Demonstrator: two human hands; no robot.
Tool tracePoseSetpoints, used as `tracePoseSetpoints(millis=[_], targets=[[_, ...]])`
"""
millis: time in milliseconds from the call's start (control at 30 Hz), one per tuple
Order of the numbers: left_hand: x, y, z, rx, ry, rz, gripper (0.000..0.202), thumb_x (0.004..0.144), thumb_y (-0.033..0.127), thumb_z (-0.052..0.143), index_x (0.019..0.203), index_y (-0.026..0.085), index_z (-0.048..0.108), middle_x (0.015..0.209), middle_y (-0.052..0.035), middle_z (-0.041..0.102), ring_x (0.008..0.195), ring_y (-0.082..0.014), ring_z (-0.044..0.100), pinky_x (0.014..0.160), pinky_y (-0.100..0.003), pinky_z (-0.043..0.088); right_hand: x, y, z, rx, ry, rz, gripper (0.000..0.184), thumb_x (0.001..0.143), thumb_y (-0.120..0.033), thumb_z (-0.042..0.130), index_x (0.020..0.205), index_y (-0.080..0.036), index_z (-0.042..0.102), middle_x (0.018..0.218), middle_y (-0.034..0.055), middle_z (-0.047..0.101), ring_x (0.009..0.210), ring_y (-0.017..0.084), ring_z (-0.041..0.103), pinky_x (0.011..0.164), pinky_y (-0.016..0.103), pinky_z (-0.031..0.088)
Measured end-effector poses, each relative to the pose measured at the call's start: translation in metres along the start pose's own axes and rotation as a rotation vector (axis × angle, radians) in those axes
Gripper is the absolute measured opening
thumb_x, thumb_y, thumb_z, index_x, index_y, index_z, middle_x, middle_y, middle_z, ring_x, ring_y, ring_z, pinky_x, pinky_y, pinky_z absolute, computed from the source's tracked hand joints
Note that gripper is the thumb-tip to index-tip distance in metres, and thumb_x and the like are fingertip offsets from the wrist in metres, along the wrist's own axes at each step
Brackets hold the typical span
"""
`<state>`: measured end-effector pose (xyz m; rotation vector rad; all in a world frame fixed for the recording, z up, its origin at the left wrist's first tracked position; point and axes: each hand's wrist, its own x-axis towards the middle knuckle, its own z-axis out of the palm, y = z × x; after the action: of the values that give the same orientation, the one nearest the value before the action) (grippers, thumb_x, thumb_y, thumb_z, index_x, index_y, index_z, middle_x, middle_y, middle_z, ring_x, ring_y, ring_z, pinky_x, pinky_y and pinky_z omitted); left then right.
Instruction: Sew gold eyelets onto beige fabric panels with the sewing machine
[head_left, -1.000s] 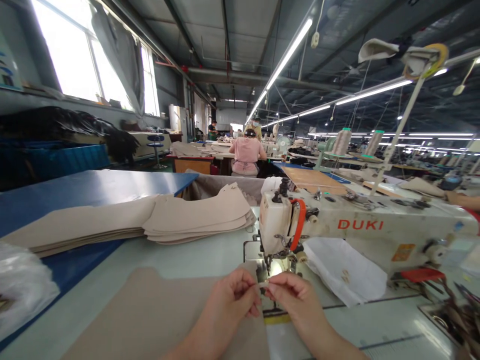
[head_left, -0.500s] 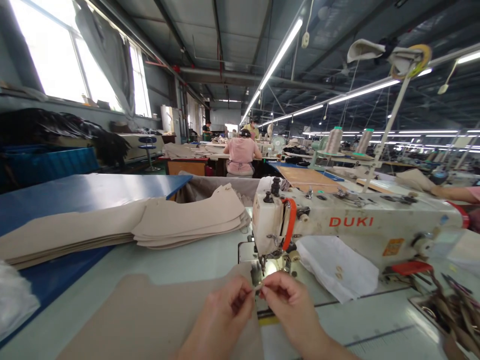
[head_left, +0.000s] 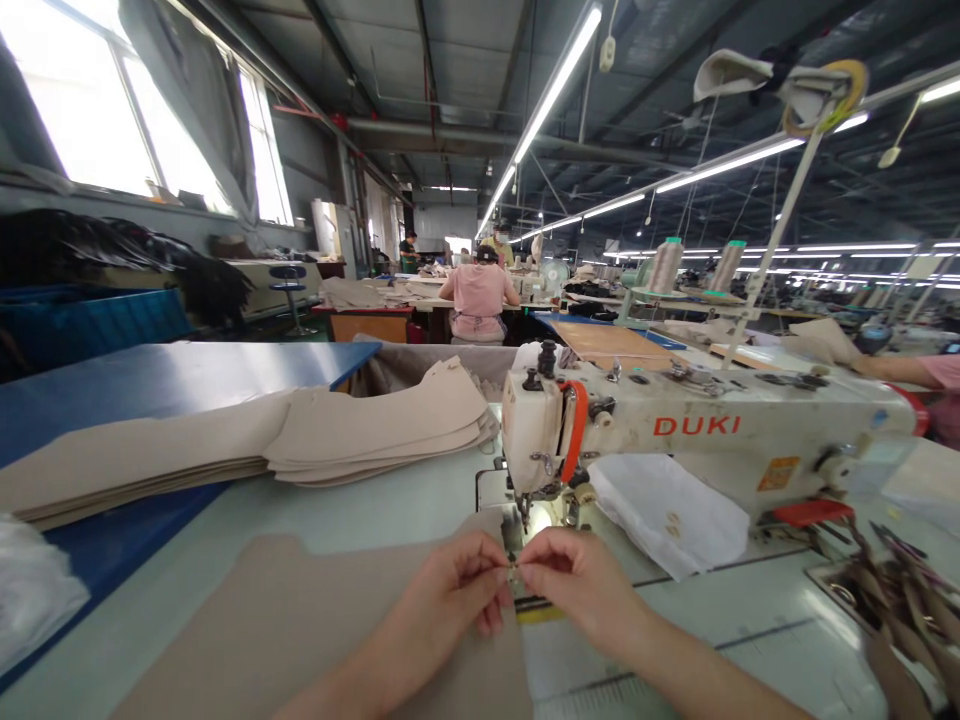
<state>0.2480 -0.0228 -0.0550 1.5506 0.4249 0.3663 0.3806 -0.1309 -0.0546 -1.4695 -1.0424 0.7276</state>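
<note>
In front of the needle area of a white sewing machine, my left hand and my right hand pinch with their fingertips almost meeting. Something tiny sits between the fingertips, too small to name. A beige fabric panel lies flat on the table under my left hand and forearm, and its narrow end reaches toward the needle plate. My right hand is above the table just right of that panel. A small lamp lights the spot behind my fingers.
Stacked beige panels lie at the left, partly on a blue table. A white cloth pouch leans against the machine. Straps and tools lie at the right. A co-worker's arm shows far right; another person sits ahead.
Both hands stay pinched together near the needle. My left hand has turned, with its lower fingers now showing, and the right forearm lies flatter. The view has shifted slightly.
</note>
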Motion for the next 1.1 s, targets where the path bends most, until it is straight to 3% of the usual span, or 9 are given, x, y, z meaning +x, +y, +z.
tracePoseSetpoints(millis=[233,333,467,633,800,933,1100], targets=[[0.000,0.006,-0.005,-0.148,0.012,-0.120,0.037,0.065,0.050,0.069,0.074,0.018,0.051,0.057,0.0017,0.064,0.045,-0.0103,0.057,0.047,-0.021,0.041,0.011,-0.005,-0.002,0.318,-0.103,0.249,0.021,0.053,-0.029,0.080,0.063,-0.017,0.065,0.053,-0.0044,0.060,0.049,0.009,0.053,0.055,0.022,0.042],[-0.002,0.011,-0.005,-0.249,0.064,-0.178,0.038,0.067,0.050,0.068,0.080,0.017,0.054,0.064,-0.0003,0.067,0.051,-0.0105,0.060,0.051,-0.022,0.043,0.013,-0.001,0.000,0.420,-0.094,0.255,0.028,0.052,-0.033,0.082,0.066,-0.015,0.065,0.054,-0.0035,0.061,0.048,0.008,0.052,0.055,0.022,0.042],[-0.002,0.014,-0.003,-0.279,0.050,-0.243,0.037,0.061,0.038,0.076,0.087,0.018,0.058,0.069,0.0008,0.066,0.057,-0.0102,0.060,0.057,-0.022,0.045,0.012,0.006,0.005,0.497,-0.077,0.225,0.028,0.054,-0.034,0.082,0.066,-0.015,0.064,0.057,-0.0017,0.063,0.051,0.009,0.054,0.056,0.022,0.041],[-0.001,0.015,-0.001,-0.217,0.036,-0.264,0.025,0.059,0.031,0.075,0.070,0.016,0.058,0.058,0.0023,0.061,0.052,-0.0087,0.055,0.054,-0.020,0.043,0.009,0.006,0.007,0.452,-0.101,0.208,0.024,0.056,-0.032,0.079,0.065,-0.016,0.064,0.054,-0.0032,0.061,0.050,0.009,0.051,0.054,0.022,0.041],[0.000,0.015,-0.001,-0.077,0.014,-0.237,0.017,0.059,0.028,0.068,0.065,0.016,0.057,0.053,0.0023,0.060,0.050,-0.0105,0.054,0.054,-0.023,0.043,0.006,0.008,0.006,0.389,-0.164,0.166,0.019,0.061,-0.029,0.075,0.068,-0.017,0.062,0.056,-0.0034,0.059,0.054,0.011,0.053,0.056,0.023,0.041],[0.002,0.010,-0.001,0.041,0.079,-0.133,0.010,0.056,0.022,0.063,0.060,0.017,0.054,0.053,0.0051,0.053,0.049,-0.0098,0.049,0.052,-0.023,0.039,0.000,0.009,0.011,0.257,-0.166,0.007,0.015,0.068,-0.023,0.070,0.079,-0.019,0.059,0.069,-0.0022,0.063,0.065,0.014,0.056,0.059,0.023,0.041],[0.001,0.003,-0.002,0.104,0.158,-0.070,0.005,0.059,0.015,0.058,0.061,0.017,0.054,0.054,0.0048,0.054,0.053,-0.0108,0.050,0.053,-0.022,0.038,-0.002,0.007,0.010,0.138,-0.136,-0.034,0.006,0.073,-0.020,0.063,0.075,-0.020,0.057,0.069,-0.0014,0.061,0.067,0.015,0.055,0.061,0.024,0.042]])
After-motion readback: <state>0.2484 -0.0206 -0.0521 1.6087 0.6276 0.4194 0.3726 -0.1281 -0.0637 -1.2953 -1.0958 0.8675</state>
